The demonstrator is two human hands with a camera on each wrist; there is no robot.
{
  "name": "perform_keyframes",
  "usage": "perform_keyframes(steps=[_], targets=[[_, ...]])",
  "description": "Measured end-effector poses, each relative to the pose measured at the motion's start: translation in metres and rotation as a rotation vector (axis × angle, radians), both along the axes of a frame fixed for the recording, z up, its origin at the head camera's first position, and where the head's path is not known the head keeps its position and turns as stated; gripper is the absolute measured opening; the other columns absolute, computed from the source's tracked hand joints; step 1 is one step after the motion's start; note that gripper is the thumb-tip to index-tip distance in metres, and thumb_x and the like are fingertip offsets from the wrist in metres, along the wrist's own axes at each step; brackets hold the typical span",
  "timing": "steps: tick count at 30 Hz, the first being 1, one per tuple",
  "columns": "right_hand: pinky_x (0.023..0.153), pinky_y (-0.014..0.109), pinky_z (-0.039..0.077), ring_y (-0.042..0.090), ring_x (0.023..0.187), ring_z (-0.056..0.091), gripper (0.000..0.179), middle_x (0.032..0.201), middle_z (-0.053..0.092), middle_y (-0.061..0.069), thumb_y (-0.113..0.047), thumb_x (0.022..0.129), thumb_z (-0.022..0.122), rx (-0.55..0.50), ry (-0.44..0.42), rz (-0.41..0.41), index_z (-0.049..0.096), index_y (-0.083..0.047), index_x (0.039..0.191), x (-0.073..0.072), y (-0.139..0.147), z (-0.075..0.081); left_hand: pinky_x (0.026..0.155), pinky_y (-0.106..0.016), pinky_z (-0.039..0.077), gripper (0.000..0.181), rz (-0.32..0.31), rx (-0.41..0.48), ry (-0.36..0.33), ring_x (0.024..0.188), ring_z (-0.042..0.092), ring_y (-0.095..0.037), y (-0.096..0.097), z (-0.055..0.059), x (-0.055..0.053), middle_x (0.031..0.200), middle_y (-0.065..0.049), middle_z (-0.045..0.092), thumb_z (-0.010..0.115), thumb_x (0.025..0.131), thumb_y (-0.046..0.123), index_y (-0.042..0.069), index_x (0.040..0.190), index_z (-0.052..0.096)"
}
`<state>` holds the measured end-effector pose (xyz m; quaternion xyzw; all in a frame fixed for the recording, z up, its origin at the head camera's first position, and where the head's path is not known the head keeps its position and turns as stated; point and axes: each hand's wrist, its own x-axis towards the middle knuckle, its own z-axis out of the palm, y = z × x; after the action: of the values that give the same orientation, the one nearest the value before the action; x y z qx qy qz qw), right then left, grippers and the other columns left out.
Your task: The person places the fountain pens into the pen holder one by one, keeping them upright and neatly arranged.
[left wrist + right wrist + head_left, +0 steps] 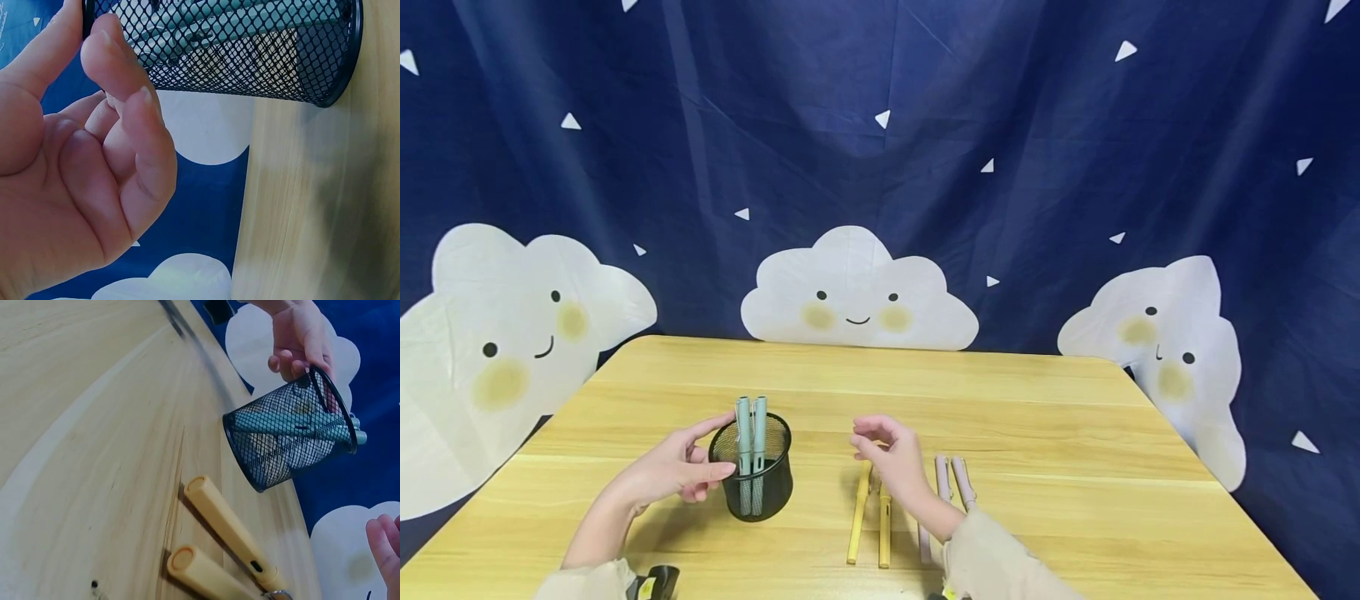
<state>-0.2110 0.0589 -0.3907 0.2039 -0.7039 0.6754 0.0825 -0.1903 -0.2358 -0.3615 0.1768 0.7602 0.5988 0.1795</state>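
My left hand (673, 467) grips a black mesh pen holder (777, 487) at its rim, thumb on the near side and index finger on the far side. Two grey-green pens (760, 429) stand upright inside it, leaning on the wall. In the left wrist view, the other fingers (147, 144) curl beside the mesh. My right hand (895, 462) hovers over the far ends of two yellow pens (885, 533), its fingers loosely bent with nothing between them. Both yellow pens (228, 519) lie on the table in the right wrist view.
Pale lilac pens (963, 483) lie on the wooden table (1045, 417) to the right, partly hidden by my right wrist and sleeve. A dark blue curtain (820, 100) with white clouds hangs behind the table's far edge.
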Motion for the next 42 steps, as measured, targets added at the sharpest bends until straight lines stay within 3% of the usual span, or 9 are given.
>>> perform_keyframes(steps=[9,15,22,28,35,42], targets=[[0.061,0.033,0.052,0.016,0.075,0.059,0.017,0.091,0.059,0.02,0.009,0.079,0.06,-0.036,-0.019,-0.016,0.058,0.013,0.095,-0.001,0.011,-0.004,0.045,-0.023,0.039,0.078,0.007,-0.003,0.003,0.048,0.048,-0.013,0.0,0.0,0.001,0.061,-0.004,0.048,0.059,0.086,0.009,-0.004,0.141,0.005],[0.065,0.038,0.051,0.019,0.077,0.06,0.018,0.093,0.058,0.02,0.006,0.08,0.06,-0.001,-0.027,-0.032,0.058,0.011,0.097,-0.001,0.023,-0.006,0.045,-0.023,0.038,0.078,0.002,-0.003,0.009,0.048,0.048,-0.013,0.0,0.0,0.001,0.06,-0.003,0.048,0.059,0.086,0.009,-0.004,0.141,0.005],[0.065,0.036,0.051,0.022,0.079,0.06,0.018,0.096,0.056,0.025,0.006,0.08,0.06,0.02,-0.068,-0.059,0.058,0.011,0.098,-0.002,0.037,-0.008,0.045,-0.023,0.039,0.078,0.0,-0.004,0.011,0.048,0.048,-0.012,0.001,0.001,0.001,0.061,-0.004,0.049,0.059,0.086,0.009,-0.004,0.141,0.005],[0.063,0.043,0.05,0.023,0.075,0.06,0.016,0.093,0.059,0.022,0.013,0.078,0.058,0.04,-0.069,-0.099,0.059,0.012,0.094,-0.006,0.05,-0.009,0.045,-0.022,0.039,0.078,0.001,-0.003,0.008,0.049,0.049,-0.013,0.001,0.001,0.0,0.061,-0.003,0.049,0.059,0.086,0.009,-0.004,0.141,0.005],[0.061,0.038,0.051,0.016,0.07,0.06,0.016,0.09,0.06,0.021,0.015,0.077,0.058,-0.014,-0.096,-0.12,0.059,0.015,0.092,-0.006,0.061,-0.008,0.045,-0.022,0.039,0.078,0.005,-0.01,0.011,0.05,0.05,-0.013,0.001,0.001,0.0,0.061,-0.004,0.05,0.059,0.086,0.009,-0.004,0.141,0.005],[0.06,0.036,0.051,0.012,0.072,0.06,0.015,0.094,0.059,0.022,0.013,0.078,0.057,-0.004,-0.09,-0.146,0.058,0.016,0.093,-0.005,0.072,-0.013,0.046,-0.023,0.04,0.079,0.001,-0.012,0.011,0.05,0.05,-0.013,0.001,0.002,0.0,0.061,-0.003,0.05,0.06,0.086,0.009,-0.004,0.141,0.005]])
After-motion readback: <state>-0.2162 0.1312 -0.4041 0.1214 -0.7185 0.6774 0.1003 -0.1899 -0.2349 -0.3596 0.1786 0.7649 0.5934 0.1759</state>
